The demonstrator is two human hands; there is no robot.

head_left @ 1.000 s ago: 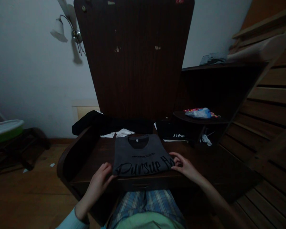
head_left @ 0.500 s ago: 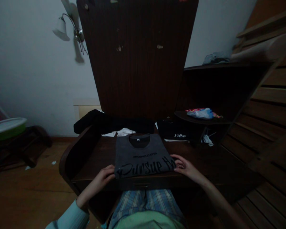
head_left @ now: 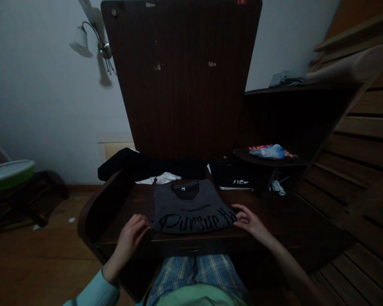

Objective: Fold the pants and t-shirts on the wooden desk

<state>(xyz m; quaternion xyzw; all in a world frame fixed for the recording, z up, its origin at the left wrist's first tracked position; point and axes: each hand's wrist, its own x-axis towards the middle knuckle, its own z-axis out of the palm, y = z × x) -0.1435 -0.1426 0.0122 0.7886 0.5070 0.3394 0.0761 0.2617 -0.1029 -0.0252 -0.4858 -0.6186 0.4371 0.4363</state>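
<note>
The left hand (head_left: pixel 131 233) has its fingers curled at the near left corner of the folded grey T-shirt (head_left: pixel 191 207), pinching the cloth's edge as far as the dim light lets one see. The right hand (head_left: pixel 250 221) rests at the shirt's near right corner, fingers loosely bent and touching the edge beside the last letters of the black script print; whether it grasps the cloth or only presses on it cannot be told.

The shirt lies flat on the dark wooden counter (head_left: pixel 274 221), collar away from the person, its near edge close to the counter's front edge. Just beyond the shirt's collar lies a crumpled white cloth (head_left: pixel 161 177), and behind that a black garment (head_left: pixel 137 163) stretches along the back of the counter. Beyond the shirt to the right sits another dark folded garment with white lettering (head_left: pixel 234 174). Further right of the shirt, on a small round shelf (head_left: pixel 258 158), lies a blue and white plastic bag (head_left: pixel 268 150). Behind the shirt rises a tall dark wooden panel (head_left: pixel 181 76).
</note>
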